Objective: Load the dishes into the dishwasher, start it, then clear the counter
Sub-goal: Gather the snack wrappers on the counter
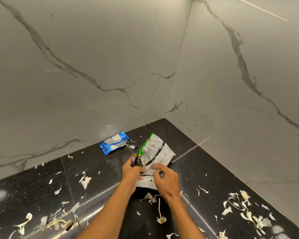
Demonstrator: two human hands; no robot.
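A black stone counter (205,169) meets two grey marble walls in a corner. My left hand (130,175) and my right hand (164,178) both grip crumpled silver snack wrappers (155,152) with green and black print, held just above the counter's middle. One wrapper stands up behind my fingers; another hangs below them with a serrated edge. A blue and silver wrapper (113,143) lies flat near the back wall, left of my hands. A small scrap of foil (132,146) lies beside it.
Several white garlic or onion peels (85,181) litter the counter, thickest at the front right (248,213) and front left (55,225). A dried stem with a root end (160,219) lies between my forearms. The marble walls (93,66) close the back and right.
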